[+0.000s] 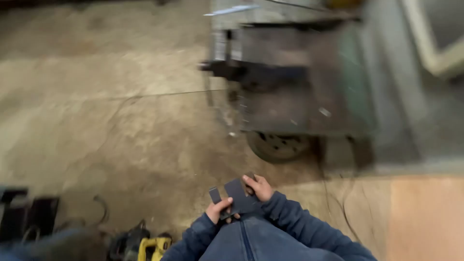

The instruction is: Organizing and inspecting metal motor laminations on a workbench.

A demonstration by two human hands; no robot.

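Person holds a flat dark metal plate (238, 197) in both hands, close to the chest, above the blue jacket (251, 237). Left hand (218, 210) pinches the plate's lower left corner; right hand (260, 187) grips its upper right edge, so both are equally near. Plate's long axis runs from lower left to upper right, face tilted upward. Beyond the plate stands a wheeled metal cart (295, 92); left of the plate is bare concrete floor (106, 111). A yellow power tool (153, 245) lies lower left of the plate.
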